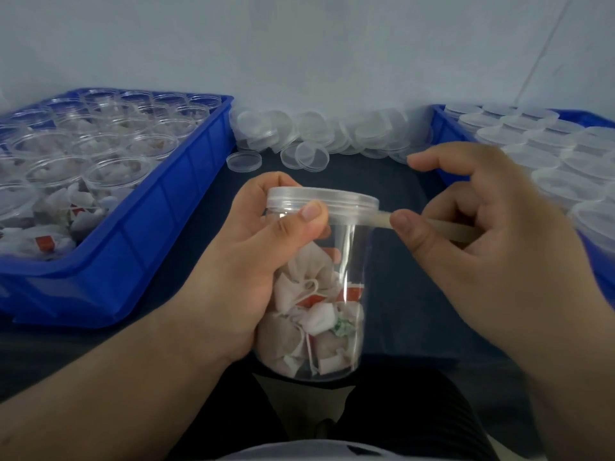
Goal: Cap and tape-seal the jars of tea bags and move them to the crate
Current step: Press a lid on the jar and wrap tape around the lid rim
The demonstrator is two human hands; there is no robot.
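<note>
A clear plastic jar (332, 327) filled with tea bags hangs upright over my lap, a translucent cap (319, 197) on it. My left hand (253, 261) grips the jar from the left, thumb pressed against the cap's rim. A strip of beige tape (382, 219) runs from the cap's right edge to my right hand (482, 247), which pinches it between thumb and fingers. Whatever the tape comes from lies hidden in that hand.
A blue crate (139, 227) on the left holds several uncapped jars of tea bags. A second blue crate (446, 128) on the right holds several capped jars. Loose caps (316, 134) are heaped along the wall between them, on a dark table (399, 294).
</note>
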